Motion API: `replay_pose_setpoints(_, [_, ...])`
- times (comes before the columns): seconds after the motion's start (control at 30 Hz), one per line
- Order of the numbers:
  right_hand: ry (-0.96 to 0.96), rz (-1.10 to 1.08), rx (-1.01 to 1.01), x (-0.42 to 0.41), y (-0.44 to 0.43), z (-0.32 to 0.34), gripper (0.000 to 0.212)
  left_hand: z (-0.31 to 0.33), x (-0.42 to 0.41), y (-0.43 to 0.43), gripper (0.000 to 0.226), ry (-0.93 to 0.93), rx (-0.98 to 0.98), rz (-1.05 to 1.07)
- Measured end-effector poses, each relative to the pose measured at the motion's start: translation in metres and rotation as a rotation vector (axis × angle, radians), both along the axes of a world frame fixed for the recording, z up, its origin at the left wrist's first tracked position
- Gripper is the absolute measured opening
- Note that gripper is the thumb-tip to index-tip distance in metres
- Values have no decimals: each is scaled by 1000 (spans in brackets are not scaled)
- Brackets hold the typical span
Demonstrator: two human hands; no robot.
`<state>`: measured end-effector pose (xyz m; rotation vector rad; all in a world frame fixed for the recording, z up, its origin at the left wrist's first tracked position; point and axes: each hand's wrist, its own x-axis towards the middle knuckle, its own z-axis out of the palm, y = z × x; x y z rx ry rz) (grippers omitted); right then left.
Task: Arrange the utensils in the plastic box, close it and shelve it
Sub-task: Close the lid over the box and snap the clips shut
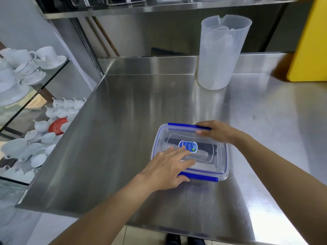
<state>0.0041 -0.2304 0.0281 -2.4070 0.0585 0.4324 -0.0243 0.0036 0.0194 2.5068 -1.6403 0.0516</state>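
A clear plastic box point(219, 167) with its lid on and blue clip flaps lies on the steel counter, a blue label in the middle of the lid. Dark utensils point(210, 146) show faintly through the lid. My left hand point(168, 167) rests flat on the lid's near left part, its thumb against the near blue clip point(203, 178). My right hand point(215, 131) grips the far right edge, fingers over the far blue clip point(180, 125).
The steel counter point(132, 138) has a raised back edge. A tall translucent plastic jug point(219, 53) stands at the back, a yellow board point(311, 41) to its right. White crockery point(26, 106) fills glass shelves left of the counter. A steel shelf point(159, 7) with clear containers runs overhead.
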Motion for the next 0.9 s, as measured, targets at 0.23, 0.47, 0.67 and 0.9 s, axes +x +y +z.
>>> replay_pose_setpoints(0.23, [-79,2,-14,1,3,0,39,-15,-2,-4,44,-175,-159,-51])
replay_pose_setpoints(0.47, [-100,-144,90,-9,2,-4,35,-27,12,15,42,-47,-264,113])
replay_pose_setpoints(0.67, [-124,-362,-154,-27,18,-20,44,-32,17,21,33,671,-669,942])
replay_pose_setpoints(0.9, [-118,-481,-39,-48,31,-22,73,-17,16,7,30,1228,-960,1050])
